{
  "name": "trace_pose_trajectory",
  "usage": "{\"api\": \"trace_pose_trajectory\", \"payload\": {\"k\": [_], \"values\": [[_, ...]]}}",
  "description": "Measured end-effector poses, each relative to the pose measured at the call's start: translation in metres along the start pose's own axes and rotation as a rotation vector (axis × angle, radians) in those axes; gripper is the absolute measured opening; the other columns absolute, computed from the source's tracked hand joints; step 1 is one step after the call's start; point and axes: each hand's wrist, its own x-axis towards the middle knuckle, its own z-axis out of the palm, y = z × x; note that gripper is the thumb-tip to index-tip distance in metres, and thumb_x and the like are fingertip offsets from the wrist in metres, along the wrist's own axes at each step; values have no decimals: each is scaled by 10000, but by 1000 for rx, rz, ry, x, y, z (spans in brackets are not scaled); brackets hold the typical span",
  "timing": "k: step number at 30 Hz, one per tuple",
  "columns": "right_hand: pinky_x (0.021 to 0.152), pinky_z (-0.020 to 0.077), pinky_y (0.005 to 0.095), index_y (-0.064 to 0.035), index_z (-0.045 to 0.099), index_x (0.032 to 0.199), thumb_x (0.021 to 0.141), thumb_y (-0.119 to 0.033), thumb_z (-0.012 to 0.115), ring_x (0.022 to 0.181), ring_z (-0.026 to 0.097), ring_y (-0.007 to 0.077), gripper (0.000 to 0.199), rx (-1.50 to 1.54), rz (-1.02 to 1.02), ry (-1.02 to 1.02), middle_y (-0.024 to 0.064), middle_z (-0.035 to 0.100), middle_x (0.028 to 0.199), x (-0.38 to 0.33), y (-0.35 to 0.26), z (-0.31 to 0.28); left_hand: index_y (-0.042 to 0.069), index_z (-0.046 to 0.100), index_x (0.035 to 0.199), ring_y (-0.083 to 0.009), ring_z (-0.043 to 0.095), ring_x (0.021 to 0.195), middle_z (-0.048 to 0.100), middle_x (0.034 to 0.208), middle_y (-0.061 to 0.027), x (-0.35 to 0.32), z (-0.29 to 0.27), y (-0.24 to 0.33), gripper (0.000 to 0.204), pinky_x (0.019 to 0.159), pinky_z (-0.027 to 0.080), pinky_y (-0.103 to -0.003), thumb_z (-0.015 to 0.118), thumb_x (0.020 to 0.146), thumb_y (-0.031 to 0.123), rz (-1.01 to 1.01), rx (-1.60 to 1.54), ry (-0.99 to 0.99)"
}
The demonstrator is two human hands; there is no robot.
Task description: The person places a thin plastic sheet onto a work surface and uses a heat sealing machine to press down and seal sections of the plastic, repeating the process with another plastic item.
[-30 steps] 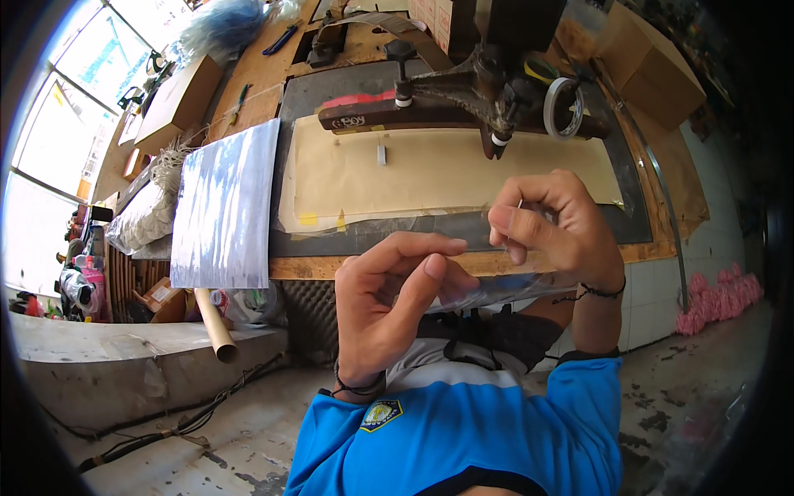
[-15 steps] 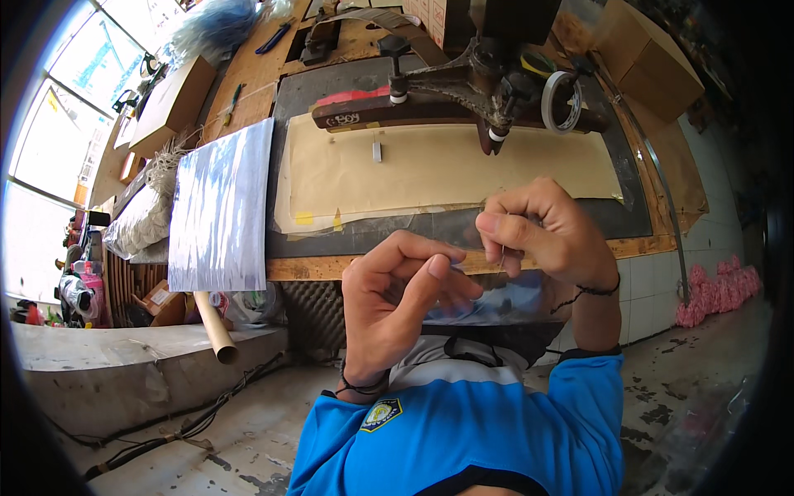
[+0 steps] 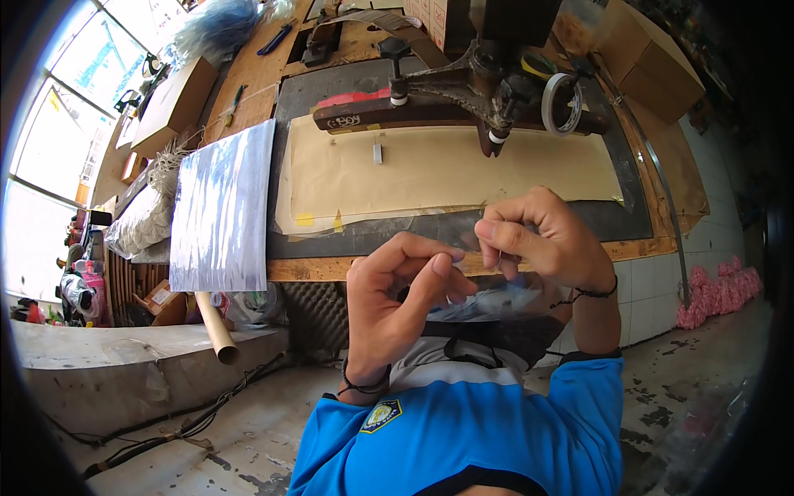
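At the wooden surface (image 3: pixel 248 91) below the press (image 3: pixel 488 99), the hands had dropped slightly since a second earlier, the left hand (image 3: pixel 397 306) pinching the clear bag (image 3: pixel 488 302) at chest height, the right hand (image 3: pixel 542 240) pinching its upper edge, seemingly working it open.

One view only, from the person's head, tilted steeply down and slightly forward over the workbench (image 3: pixel 463 263), whose wooden front edge crosses the middle of the frame. Nearest the lens, below that edge, are the blue shirt (image 3: pixel 471 430) and both raised hands; beyond the edge, higher in the frame, the bench top recedes toward the press machine (image 3: pixel 488 91). Left of the bench the windows (image 3: pixel 74 107) bow with the fisheye rim (straight lines curve there). Below the bench, the concrete floor (image 3: pixel 207 413) shows.
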Motion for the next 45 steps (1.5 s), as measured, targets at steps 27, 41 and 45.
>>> {"api": "trace_pose_trajectory", "payload": {"k": [27,41,45], "values": [[532,427,250,-3,677,762,1017,-273,579,570,565,78,384,-41,-24,9,29,599,604,-5,1,1,-45,667,990,-138,743,757,741,765,-89,-2,3,2,136,635,556,-221,589,1000,67,-10,54,24],[527,428,256,4,682,759,1004,-271,588,557,561,83,380,-105,-72,83,37,597,592,-13,-7,4,-49,646,986,-148,743,765,741,766,-104,-5,5,4,125,685,578,-244,582,1001,57,45,46,-6],[518,422,255,8,686,769,1001,-260,594,546,556,82,366,-123,-116,112,40,597,583,-16,-8,5,-51,639,978,-143,739,754,736,749,-101,-4,6,3,135,677,575,-244,574,1007,63,55,44,-10]]}}
